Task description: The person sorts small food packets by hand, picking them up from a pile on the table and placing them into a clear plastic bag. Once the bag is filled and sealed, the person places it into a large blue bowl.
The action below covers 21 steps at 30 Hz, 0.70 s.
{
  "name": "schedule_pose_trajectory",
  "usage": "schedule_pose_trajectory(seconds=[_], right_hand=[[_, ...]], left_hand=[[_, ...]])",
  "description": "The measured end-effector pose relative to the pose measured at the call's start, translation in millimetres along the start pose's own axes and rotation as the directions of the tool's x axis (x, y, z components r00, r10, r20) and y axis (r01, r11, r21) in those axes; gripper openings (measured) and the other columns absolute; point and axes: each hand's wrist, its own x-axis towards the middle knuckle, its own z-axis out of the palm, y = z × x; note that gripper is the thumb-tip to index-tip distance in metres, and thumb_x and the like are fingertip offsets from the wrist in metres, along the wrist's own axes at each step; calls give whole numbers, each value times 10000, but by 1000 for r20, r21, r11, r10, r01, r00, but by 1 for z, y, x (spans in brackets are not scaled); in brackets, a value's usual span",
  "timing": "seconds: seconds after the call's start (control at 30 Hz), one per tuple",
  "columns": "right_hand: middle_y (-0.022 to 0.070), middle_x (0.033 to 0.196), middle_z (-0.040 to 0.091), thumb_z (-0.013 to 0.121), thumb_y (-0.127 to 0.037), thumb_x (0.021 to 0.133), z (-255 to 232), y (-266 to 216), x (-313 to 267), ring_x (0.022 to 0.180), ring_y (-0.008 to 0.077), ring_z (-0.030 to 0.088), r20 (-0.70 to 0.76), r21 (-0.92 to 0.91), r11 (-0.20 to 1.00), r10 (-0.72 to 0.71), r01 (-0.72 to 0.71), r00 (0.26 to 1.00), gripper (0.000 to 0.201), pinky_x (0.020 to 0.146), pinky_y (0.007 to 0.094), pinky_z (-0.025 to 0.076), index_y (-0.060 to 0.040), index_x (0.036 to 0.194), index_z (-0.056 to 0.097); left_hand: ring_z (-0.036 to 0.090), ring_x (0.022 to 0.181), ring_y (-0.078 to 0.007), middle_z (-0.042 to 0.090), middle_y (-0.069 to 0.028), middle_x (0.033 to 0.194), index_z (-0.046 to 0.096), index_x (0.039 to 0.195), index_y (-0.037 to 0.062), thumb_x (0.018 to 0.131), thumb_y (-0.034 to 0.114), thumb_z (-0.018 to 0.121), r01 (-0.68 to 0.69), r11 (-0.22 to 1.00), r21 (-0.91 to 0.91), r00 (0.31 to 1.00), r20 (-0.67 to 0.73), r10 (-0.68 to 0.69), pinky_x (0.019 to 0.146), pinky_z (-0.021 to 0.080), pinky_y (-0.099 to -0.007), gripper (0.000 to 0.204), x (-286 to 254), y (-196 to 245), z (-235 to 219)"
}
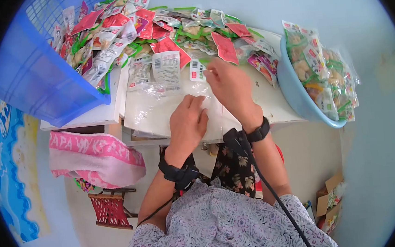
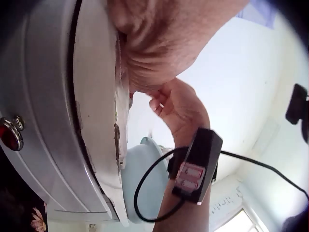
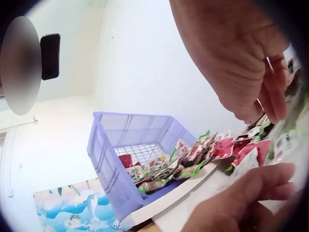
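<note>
Over the front of the white tabletop (image 1: 155, 113), the left hand (image 1: 188, 124) lies low with bent, relaxed fingers beside clear plastic; nothing shows in its grip. The right hand (image 1: 231, 86) is above and to its right, its fingers bent beside a small white packet (image 1: 196, 71) with a barcode and green print. Whether those fingers pinch anything is hidden. Left of the packet lies a silvery printed packet (image 1: 167, 70). The right wrist view has the right hand (image 3: 236, 63) above the left hand (image 3: 246, 203), and clear film at the right edge.
Red, green and white snack packets (image 1: 190, 29) are heaped along the table's back. A blue basket (image 1: 40, 75) of packets tilts at left, and a light blue basin (image 1: 292, 86) holding bagged packets stands at right. A pink towel (image 1: 93, 159) hangs at lower left.
</note>
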Motion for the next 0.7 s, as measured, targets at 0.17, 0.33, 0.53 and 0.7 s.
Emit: schedule_pose_trajectory(seconds=[0.17,0.33,0.53,0.7], right_hand=[[142,901,712,747,-189,852,33,-29,51,879,359,695,199,-109,973,-178,203,964,224,713,484,536,-67,1027,677],[130,1131,702,825,-217,783,49,-56,76,1104,354,659,421,-245,894,-250,375,872,546,869,488,548,-127,1293,653],[135,1329,613,923,-328,656,83,-24,92,1202,386,606,427,-110,880,-378,462,821,1027,951,537,520,-189,1554,445],[151,1354,616,938,-336,638,75,-31,100,1187,378,617,515,-169,911,-245,377,821,1084,932,521,519,-181,1574,415]], left_hand=[[634,941,-409,609,-163,1041,634,1196,31,835,29,687,-26,998,-56,999,-22,24,786,524,-503,365,-2,-4,-1],[629,982,-410,622,-167,1025,637,1153,18,771,3,685,2,985,-173,999,-35,-8,816,527,-510,385,-4,-3,-4],[642,975,-414,658,-174,1020,669,1049,49,778,31,704,-66,994,-92,998,-19,64,817,537,-505,274,-2,-9,-1],[634,977,-409,652,-174,1046,669,1079,28,786,49,719,-59,995,-84,998,-10,58,827,532,-512,298,-3,-10,-1]])
